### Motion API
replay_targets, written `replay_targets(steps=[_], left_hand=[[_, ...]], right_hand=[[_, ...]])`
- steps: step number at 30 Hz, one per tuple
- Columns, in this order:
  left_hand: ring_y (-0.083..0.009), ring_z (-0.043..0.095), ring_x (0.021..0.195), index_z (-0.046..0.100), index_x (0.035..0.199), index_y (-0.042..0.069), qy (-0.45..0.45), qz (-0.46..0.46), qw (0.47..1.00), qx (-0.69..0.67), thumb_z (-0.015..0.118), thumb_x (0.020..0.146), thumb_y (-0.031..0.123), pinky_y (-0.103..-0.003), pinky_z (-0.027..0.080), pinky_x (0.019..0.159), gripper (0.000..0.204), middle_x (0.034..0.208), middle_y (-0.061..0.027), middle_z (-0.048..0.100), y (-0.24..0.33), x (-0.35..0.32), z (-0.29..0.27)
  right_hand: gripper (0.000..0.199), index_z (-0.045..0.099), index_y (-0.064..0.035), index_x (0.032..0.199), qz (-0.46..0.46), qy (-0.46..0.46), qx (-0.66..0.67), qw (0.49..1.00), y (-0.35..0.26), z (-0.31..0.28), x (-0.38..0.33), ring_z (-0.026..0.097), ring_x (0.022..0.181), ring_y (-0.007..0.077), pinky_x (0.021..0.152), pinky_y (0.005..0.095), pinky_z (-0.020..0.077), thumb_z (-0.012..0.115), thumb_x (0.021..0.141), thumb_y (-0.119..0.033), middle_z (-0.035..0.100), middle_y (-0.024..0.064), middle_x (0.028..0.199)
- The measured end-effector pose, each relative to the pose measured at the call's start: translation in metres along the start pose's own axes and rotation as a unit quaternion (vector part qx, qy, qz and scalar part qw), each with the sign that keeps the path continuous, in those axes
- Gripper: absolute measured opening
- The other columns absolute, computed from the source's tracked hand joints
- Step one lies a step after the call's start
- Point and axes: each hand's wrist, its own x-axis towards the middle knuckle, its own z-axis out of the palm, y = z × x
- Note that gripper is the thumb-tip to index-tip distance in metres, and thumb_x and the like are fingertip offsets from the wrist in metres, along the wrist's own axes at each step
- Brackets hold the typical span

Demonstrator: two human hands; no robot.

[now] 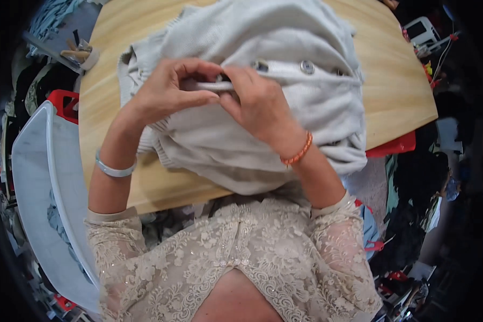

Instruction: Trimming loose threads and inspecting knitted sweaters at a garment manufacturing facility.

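Note:
A light grey knitted cardigan [300, 112] lies bunched across the wooden table, its ribbed edges toward the left. Along its front band runs a line of dark round buttons [307, 67]. My left hand [177, 88] curls round the left part of that band, thumb below and fingers above. Close against it, my right hand [257, 99] pinches the same band, fingertips meeting those of the left. A button seems to sit between the fingertips, but it is mostly hidden. Part of the cardigan hangs over the near table edge against my body.
The pale wooden table [107, 70] has a curved outline. A small cup of tools [88, 58] stands at its far left edge. A large white plastic tub [32, 155] with cloth inside is at the left, near a red stool-like piece [64, 104]. Dark clothes [418, 177] are heaped at the right.

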Motion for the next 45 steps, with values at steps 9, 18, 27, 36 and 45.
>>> replay_targets(steps=[9, 18, 27, 36, 45], left_hand=[[-0.0034, 0.059, 0.079, 0.070, 0.108, -0.001, 0.120, 0.092, 0.969, 0.195, 0.063, 0.092, 0.002, -0.020, 0.048, 0.072, 0.018, 0.084, 0.0004, 0.069, -0.021, -0.010, 0.017], [-0.0046, 0.055, 0.076, 0.066, 0.106, -0.002, 0.137, 0.081, 0.967, 0.199, 0.057, 0.095, 0.005, -0.022, 0.046, 0.068, 0.016, 0.085, 0.0008, 0.066, -0.029, -0.007, 0.022], [-0.0151, 0.061, 0.079, 0.065, 0.097, -0.001, 0.155, 0.030, 0.920, 0.358, 0.070, 0.086, 0.008, -0.029, 0.048, 0.073, 0.015, 0.082, -0.0076, 0.065, -0.015, -0.017, 0.020], [-0.0368, 0.061, 0.096, 0.067, 0.105, 0.002, 0.127, 0.177, 0.902, 0.373, 0.064, 0.083, 0.003, -0.042, 0.050, 0.084, 0.021, 0.101, -0.0166, 0.064, 0.007, 0.045, 0.083], [-0.0083, 0.062, 0.068, 0.069, 0.087, -0.003, 0.068, -0.020, 0.992, 0.105, 0.074, 0.082, 0.008, -0.025, 0.052, 0.062, 0.013, 0.075, -0.0042, 0.069, -0.003, 0.055, 0.067]], right_hand=[[0.018, 0.063, 0.0029, 0.097, -0.010, -0.058, 0.037, 0.998, 0.015, 0.001, 0.000, 0.065, 0.095, 0.0375, 0.084, 0.0451, 0.0535, 0.055, 0.081, -0.001, 0.064, 0.0221, 0.095], [0.013, 0.065, -0.0007, 0.096, -0.046, -0.006, 0.021, 0.999, 0.017, 0.007, -0.003, 0.064, 0.083, 0.0378, 0.073, 0.0438, 0.0527, 0.059, 0.085, -0.003, 0.065, 0.0160, 0.091], [0.009, 0.063, -0.0097, 0.096, 0.061, -0.057, -0.096, 0.992, 0.015, -0.054, -0.047, 0.065, 0.075, 0.0332, 0.064, 0.0447, 0.0538, 0.065, 0.089, -0.015, 0.059, 0.0081, 0.092], [0.012, 0.063, -0.0104, 0.094, 0.027, 0.011, -0.035, 0.999, 0.021, -0.062, -0.046, 0.066, 0.072, 0.0302, 0.063, 0.0418, 0.0535, 0.068, 0.083, -0.013, 0.060, 0.0084, 0.087], [0.016, 0.064, -0.0077, 0.096, 0.042, 0.061, 0.009, 0.997, 0.015, -0.051, -0.044, 0.065, 0.072, 0.0323, 0.060, 0.0409, 0.0521, 0.067, 0.081, -0.005, 0.061, 0.0094, 0.086]])
